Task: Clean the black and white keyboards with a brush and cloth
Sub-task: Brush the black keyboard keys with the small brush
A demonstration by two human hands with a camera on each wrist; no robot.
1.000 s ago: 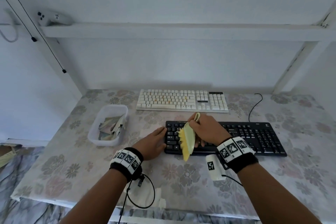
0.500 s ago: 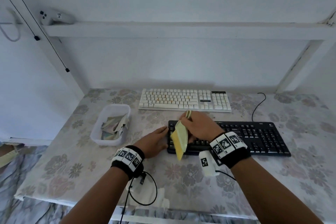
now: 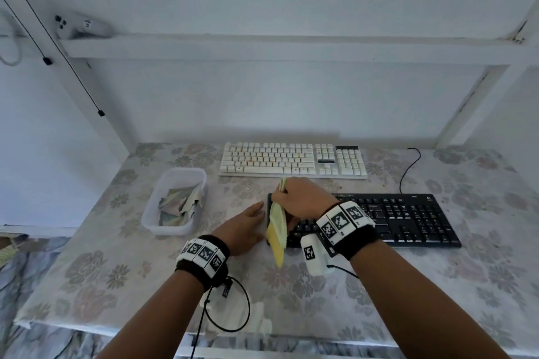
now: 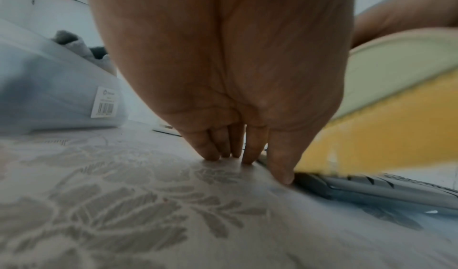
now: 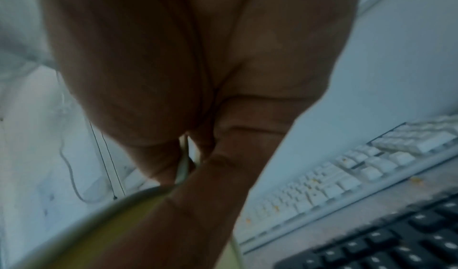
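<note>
A black keyboard (image 3: 408,217) lies near me on the flowered table, its cable running back right. Behind it lies a white keyboard (image 3: 291,159) with orange crumbs on some keys. My right hand (image 3: 303,201) grips a yellow cloth (image 3: 277,230) over the black keyboard's left end; the cloth hangs down past its front edge. In the right wrist view the cloth (image 5: 119,222) sits pinched between thumb and fingers. My left hand (image 3: 243,227) lies flat on the table with straight fingers (image 4: 280,165) against the black keyboard's (image 4: 371,185) left edge. No brush is in view.
A clear plastic tub (image 3: 175,201) with crumpled cloths stands left of the keyboards, seen close by the left wrist camera as the tub (image 4: 57,97). A white wall and a shelf beam (image 3: 291,46) rise behind the table. The table's front edge (image 3: 145,338) is near my forearms.
My right hand has drawn the yellow cloth leftward along the black keyboard to its left end. The left hand has stayed at the keyboard's left edge.
</note>
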